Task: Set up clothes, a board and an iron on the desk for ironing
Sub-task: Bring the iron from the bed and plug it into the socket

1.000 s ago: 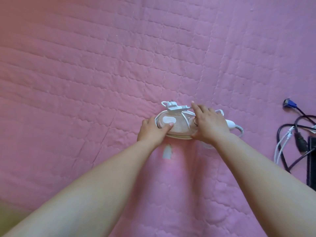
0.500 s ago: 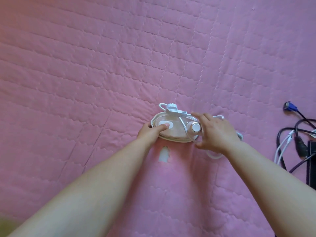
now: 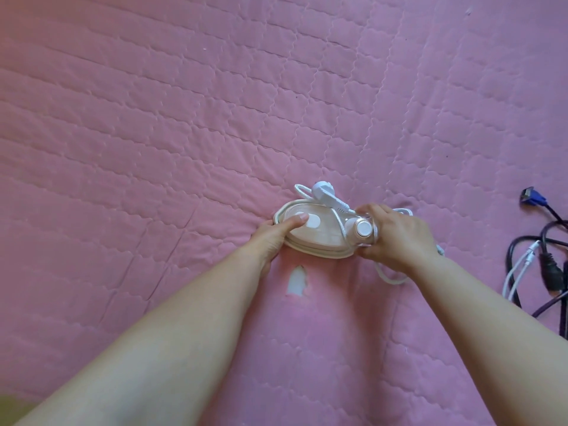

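A small white and beige iron lies on a pink quilted cloth that fills the view. Its white cord is wound around the body, and the white plug sticks out at the far side. My left hand grips the iron's left end, thumb on top by a white oval button. My right hand grips the iron's right end beside a round white dial. A loop of cord hangs out below my right hand.
A tangle of black and white cables with a blue connector lies at the right edge. A small tear in the pink cloth shows white just below the iron.
My right hand has slid off the top of the iron toward its right end, uncovering the round dial. The left hand keeps its hold on the left end.
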